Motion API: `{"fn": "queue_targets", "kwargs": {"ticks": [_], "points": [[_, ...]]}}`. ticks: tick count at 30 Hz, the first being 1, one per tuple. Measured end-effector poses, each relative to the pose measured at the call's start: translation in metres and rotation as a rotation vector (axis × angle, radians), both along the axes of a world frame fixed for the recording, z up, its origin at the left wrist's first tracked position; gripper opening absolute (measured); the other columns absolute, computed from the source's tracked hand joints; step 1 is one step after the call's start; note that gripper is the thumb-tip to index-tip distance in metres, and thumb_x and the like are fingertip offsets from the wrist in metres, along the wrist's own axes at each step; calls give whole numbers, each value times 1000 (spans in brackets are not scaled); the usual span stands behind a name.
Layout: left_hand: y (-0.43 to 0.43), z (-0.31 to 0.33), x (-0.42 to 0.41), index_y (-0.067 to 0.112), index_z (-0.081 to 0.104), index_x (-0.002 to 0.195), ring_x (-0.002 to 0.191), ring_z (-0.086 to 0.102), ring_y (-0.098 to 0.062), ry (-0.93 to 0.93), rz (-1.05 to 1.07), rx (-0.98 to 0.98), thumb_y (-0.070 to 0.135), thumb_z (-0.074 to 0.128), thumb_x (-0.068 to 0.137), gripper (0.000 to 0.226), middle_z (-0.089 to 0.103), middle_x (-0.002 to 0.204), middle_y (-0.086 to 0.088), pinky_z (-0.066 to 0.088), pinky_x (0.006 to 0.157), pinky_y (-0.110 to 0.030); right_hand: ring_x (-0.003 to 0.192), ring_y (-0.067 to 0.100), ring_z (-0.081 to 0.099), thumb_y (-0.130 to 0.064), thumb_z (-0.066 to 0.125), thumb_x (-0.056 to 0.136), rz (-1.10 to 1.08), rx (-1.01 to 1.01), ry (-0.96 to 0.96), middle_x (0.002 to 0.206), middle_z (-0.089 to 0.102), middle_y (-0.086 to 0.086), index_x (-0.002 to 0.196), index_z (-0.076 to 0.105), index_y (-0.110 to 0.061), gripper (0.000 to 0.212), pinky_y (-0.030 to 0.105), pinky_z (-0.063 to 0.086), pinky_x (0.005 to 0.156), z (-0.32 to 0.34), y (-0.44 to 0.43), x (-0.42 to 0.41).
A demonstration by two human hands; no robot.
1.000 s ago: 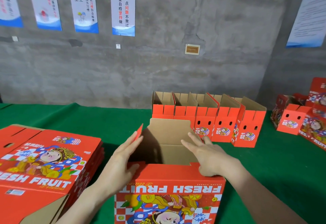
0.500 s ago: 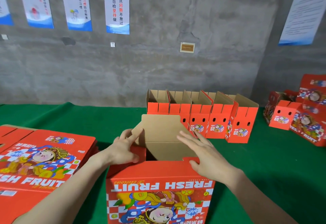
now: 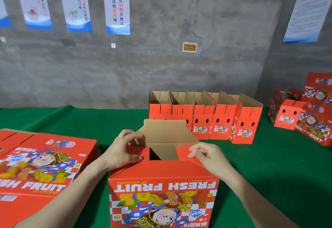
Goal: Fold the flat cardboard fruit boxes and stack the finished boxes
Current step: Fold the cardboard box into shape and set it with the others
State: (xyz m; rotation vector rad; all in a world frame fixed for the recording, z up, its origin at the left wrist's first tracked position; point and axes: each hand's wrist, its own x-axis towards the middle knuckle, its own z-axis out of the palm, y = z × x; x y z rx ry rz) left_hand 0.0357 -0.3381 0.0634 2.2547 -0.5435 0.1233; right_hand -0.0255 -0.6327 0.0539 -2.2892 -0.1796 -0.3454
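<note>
Open box (image 3: pixel 163 188) is stood on green table (image 3: pixel 269 165) directly ahead, long axis left–right. The left end flap (image 3: pixel 138 151) is gripped by left hand (image 3: pixel 122 151), the right end flap (image 3: pixel 183 151) pinched by right hand (image 3: pixel 206 154); hands apart. The rear flap (image 3: pixel 165 129) is seen upright beyond both.

Green-covered table (image 3: pixel 269 165) is shown w/ a stack of flat boxes (image 3: pixel 45 156) laid at left, one upright box (image 3: pixel 161 192) at centre, five folded boxes (image 3: pixel 203 120) lined at back, more boxes (image 3: pixel 314 120) piled at right, count unclear.
</note>
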Motion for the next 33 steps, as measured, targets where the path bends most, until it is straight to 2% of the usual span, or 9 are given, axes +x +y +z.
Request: {"fn": "queue_targets", "kwargs": {"ticks": [3, 6, 9, 12, 14, 16, 18, 22, 33], "points": [[5, -4, -8, 14, 58, 84, 80, 56, -15, -11, 82, -129, 14, 81, 73, 26, 64, 91, -3, 45, 79, -32, 92, 12, 65, -14, 50, 96, -73, 102, -16, 86, 70, -17, 78, 68, -25, 28, 33, 49, 87, -3, -1, 0], [8, -6, -12, 10, 57, 74, 65, 51, -9, -12, 139, -207, 28, 65, 88, 24, 62, 69, 7, 39, 69, -30, 84, 28, 63, -18, 49, 97, -111, 192, -59, 81, 68, -8, 86, 64, -27, 20, 44, 50, 83, -6, -2, -2], [2, 0, -8, 18, 68, 97, 86, 59, -12, -12, 151, -58, 37, 66, 86, 22, 64, 90, 4, 42, 78, -26, 93, 11, 61, -23, 52, 96, -106, 210, -122, 97, 64, -8, 91, 61, -29, 11, 30, 48, 83, -5, -1, -1], [-7, 1, -2, 18, 50, 137, 122, 42, -20, 100, 130, 257, 50, 72, 77, 72, 43, 123, -5, 34, 105, -29, 96, 0, 56, -29, 58, 93, -103, 83, -87, 114, 59, -9, 105, 60, -30, 12, 17, 42, 77, -1, -5, 6], [-10, 2, 1, 16, 41, 143, 133, 34, -24, 152, 134, 318, 54, 71, 76, 83, 35, 140, -7, 29, 113, -35, 107, 7, 53, -31, 60, 92, -91, -55, -9, 124, 56, -7, 119, 58, -26, 27, 23, 43, 87, 3, -6, 13], [-11, 6, 5, 14, 45, 140, 128, 44, -22, 161, 123, 343, 52, 73, 75, 79, 44, 140, -7, 35, 108, -30, 129, 14, 39, -32, 59, 93, -57, -238, 65, 138, 48, -5, 132, 51, -24, 41, 33, 35, 107, 9, -4, 22], [-12, 11, 7, 13, 53, 131, 120, 52, -21, 151, 120, 395, 51, 75, 74, 72, 54, 132, -7, 40, 102, -29, 141, 16, 27, -33, 58, 93, 9, -329, 177, 150, 37, -4, 142, 40, -22, 53, 36, 25, 115, 15, 0, 32], [-17, 13, 9, 14, 49, 135, 122, 49, -24, 165, 141, 460, 51, 77, 71, 79, 53, 132, -8, 38, 105, -34, 140, 18, 32, -33, 64, 90, 57, -359, 363, 153, 33, 0, 147, 36, -21, 65, 32, 27, 113, 21, 5, 45], [-24, 9, 12, 22, 49, 125, 106, 50, -26, 129, 212, 592, 57, 79, 62, 78, 50, 113, -5, 43, 95, -36, 138, 21, 27, -34, 65, 89, -39, -435, 273, 146, 37, 1, 142, 37, -23, 61, 39, 27, 111, 7, 13, 38]]}}
